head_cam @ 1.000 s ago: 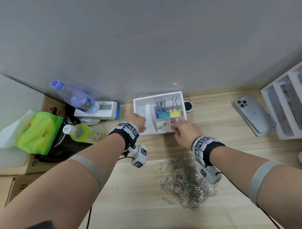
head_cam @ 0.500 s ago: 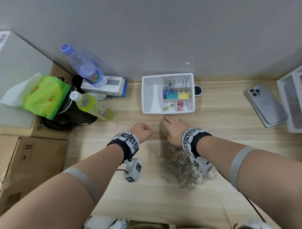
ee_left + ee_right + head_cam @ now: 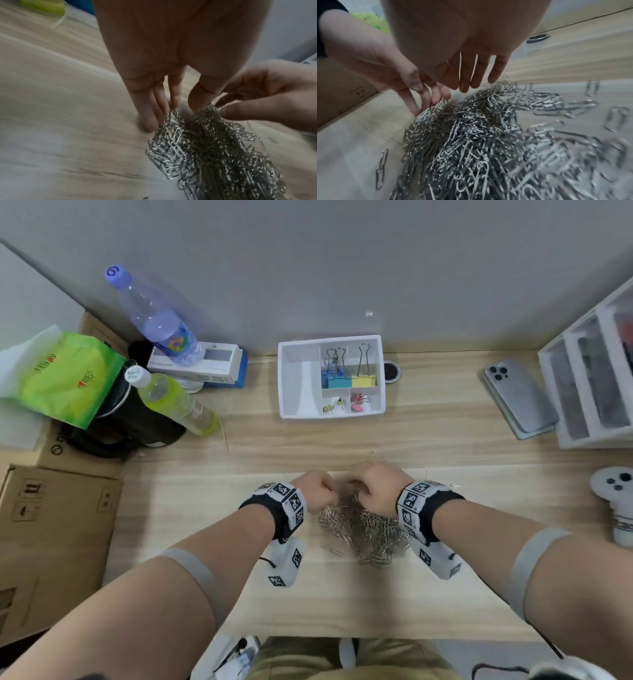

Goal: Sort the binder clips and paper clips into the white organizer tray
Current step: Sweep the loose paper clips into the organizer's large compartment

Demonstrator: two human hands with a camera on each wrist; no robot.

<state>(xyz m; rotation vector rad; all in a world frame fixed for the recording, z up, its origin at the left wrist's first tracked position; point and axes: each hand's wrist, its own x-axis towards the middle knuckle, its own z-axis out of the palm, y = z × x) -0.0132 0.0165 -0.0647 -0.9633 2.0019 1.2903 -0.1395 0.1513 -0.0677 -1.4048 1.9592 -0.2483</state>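
A pile of silver paper clips (image 3: 366, 529) lies on the wooden desk near me. Both hands reach into its far edge. My left hand (image 3: 318, 487) has straight fingers (image 3: 152, 115) touching the pile's (image 3: 214, 148) left side, thumb on its top. My right hand (image 3: 373, 481) hovers with straight fingers (image 3: 465, 81) just over the pile (image 3: 471, 142). Neither hand grips anything. The white organizer tray (image 3: 284, 378) sits farther back by the wall. It holds blue, teal and yellow binder clips (image 3: 364, 380) and small yellow and pink binder clips (image 3: 358, 404); its large left compartment is bare.
A phone (image 3: 520, 395) and a white drawer unit (image 3: 596, 378) stand at the right, a game controller (image 3: 616, 491) near the right edge. Two bottles (image 3: 174, 398), a green bag (image 3: 68, 378), a black kettle (image 3: 137, 419) and cardboard boxes (image 3: 51, 525) crowd the left. Stray paper clips (image 3: 330, 548) lie by the pile.
Both hands have drawn back from the tray to the paper clip pile. The right hand has left the pink-clip compartment, the left has left the tray's front edge.
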